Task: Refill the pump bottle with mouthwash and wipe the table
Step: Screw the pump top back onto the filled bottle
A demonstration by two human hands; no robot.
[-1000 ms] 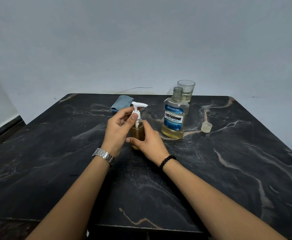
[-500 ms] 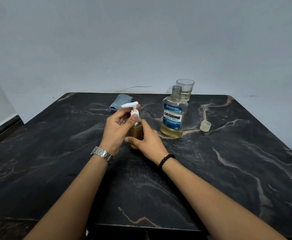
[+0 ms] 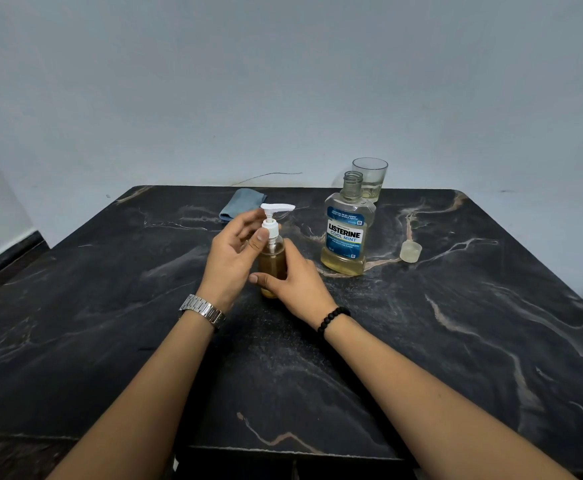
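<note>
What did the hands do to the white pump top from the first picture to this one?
The pump head swung: its nozzle pointed right, then left, and now points right again, so the left hand is twisting the collar. Its thumb rests on the collar now, fingers looser than before. The right hand kept gripping the pump bottle. The mouthwash bottle, its cap, the glass and the blue cloth stayed put.

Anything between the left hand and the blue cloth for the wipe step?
Nothing visible blocks it. The blue cloth lies at the table's far edge, just behind the left hand. The pump bottle, held by the right hand, stands right of that path.
</note>
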